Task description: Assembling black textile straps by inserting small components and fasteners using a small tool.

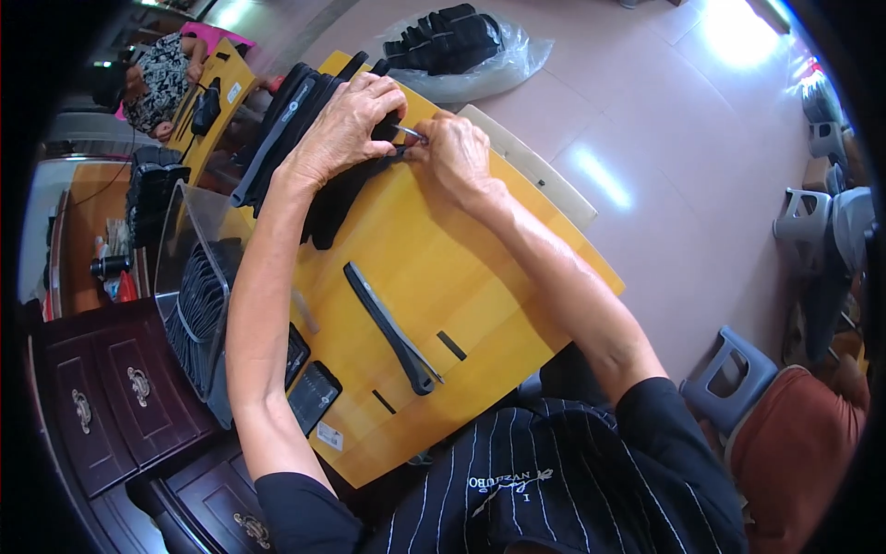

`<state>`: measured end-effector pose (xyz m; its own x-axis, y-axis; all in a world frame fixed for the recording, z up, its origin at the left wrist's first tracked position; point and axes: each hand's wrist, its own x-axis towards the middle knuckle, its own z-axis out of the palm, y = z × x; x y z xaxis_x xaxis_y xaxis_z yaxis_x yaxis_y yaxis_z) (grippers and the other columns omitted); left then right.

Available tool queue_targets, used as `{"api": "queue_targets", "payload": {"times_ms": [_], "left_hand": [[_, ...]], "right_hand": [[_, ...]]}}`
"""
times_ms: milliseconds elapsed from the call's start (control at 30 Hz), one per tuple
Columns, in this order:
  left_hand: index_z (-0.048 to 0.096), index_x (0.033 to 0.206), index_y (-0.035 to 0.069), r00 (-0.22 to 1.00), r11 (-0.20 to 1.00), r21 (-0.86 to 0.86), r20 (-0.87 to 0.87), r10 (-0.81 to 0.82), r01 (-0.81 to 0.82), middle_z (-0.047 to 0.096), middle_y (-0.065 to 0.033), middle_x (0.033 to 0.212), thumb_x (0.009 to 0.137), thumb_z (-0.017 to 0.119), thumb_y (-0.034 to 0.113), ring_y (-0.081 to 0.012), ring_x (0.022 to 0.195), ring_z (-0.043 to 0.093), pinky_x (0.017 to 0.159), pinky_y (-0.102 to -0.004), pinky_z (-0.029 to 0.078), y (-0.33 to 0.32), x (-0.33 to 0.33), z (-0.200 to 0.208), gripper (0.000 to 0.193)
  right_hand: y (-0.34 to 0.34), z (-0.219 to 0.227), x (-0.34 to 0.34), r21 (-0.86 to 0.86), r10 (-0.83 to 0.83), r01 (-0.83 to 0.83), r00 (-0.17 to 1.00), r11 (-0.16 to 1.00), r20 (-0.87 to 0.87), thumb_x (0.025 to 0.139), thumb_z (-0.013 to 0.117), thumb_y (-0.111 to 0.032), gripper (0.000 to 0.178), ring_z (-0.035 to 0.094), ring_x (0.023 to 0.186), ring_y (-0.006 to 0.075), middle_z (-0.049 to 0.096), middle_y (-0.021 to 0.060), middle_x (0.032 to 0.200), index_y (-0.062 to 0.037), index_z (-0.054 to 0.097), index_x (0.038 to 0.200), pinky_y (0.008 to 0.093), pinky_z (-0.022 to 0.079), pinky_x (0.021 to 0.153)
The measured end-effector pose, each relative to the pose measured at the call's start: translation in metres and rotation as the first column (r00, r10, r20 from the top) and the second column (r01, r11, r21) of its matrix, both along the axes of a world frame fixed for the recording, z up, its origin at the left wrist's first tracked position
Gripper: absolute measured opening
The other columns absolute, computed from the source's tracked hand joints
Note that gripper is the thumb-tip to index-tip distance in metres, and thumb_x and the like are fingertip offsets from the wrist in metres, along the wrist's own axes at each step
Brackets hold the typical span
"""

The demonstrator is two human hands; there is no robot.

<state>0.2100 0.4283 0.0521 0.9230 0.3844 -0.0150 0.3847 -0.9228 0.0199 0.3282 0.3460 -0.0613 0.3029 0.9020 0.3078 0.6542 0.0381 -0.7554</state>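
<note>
My left hand point(355, 125), its fingers curled, grips a black fabric piece point(328, 208) at the far end of the yellow table point(480, 268). Close beside it on the right, my right hand point(454, 152) is closed around a small metal tool point(411, 134). The tool's thin shiny tip points at the edge of the fabric by my left fingertips; its handle is hidden in my palm. Left of my hands lies a pile of black straps with grey edging point(291, 106). A single black and grey strap point(389, 332) rests nearer to me on the tabletop.
A clear plastic box point(194, 222) with banded black pieces stands left of my left forearm, above dark wooden drawers point(111, 388). A phone-like black slab point(314, 397) lies at the table's near left edge. Bagged black goods point(443, 46) and a grey stool point(729, 379) stand on the floor.
</note>
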Motion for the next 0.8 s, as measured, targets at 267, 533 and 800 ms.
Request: {"api": "queue_targets", "payload": {"times_ms": [267,533,800], "left_hand": [[0.052,0.113,0.008,0.987,0.999,-0.052,0.162,-0.001,0.010,0.055,-0.0077,0.115,0.059,0.079,0.005,-0.0277,0.113,0.048,0.103,-0.0366,0.039,0.007,-0.008,-0.010,0.061],[0.050,0.119,0.009,0.991,0.998,0.017,0.124,-0.059,0.057,0.057,-0.0078,0.115,0.061,0.077,0.000,-0.0268,0.114,0.049,0.102,-0.0345,0.040,0.004,-0.004,-0.027,0.066],[0.047,0.125,0.015,0.986,0.867,0.471,-0.051,-0.156,0.162,0.044,-0.0037,0.134,0.069,0.075,0.017,-0.0207,0.127,0.038,0.102,-0.0405,0.035,-0.011,-0.006,-0.042,0.063]], "right_hand": [[0.035,0.008,0.022,-0.100,0.218,-0.203,0.959,0.974,0.180,0.070,0.072,-0.035,0.027,0.064,0.074,0.0307,0.065,0.0098,0.076,-0.0126,0.069,0.085,0.0410,0.050,0.067],[0.044,0.013,0.048,-0.201,0.320,-0.261,0.875,0.944,0.365,0.075,0.068,-0.041,0.033,0.065,0.075,0.0302,0.066,0.0101,0.076,-0.0084,0.065,0.081,0.0413,0.050,0.067],[-0.038,0.060,0.075,-0.173,0.263,-0.243,0.959,0.955,0.104,0.080,0.067,-0.030,0.026,0.063,0.068,0.0311,0.064,0.0158,0.072,-0.0037,0.065,0.083,0.0395,0.049,0.063]]}}
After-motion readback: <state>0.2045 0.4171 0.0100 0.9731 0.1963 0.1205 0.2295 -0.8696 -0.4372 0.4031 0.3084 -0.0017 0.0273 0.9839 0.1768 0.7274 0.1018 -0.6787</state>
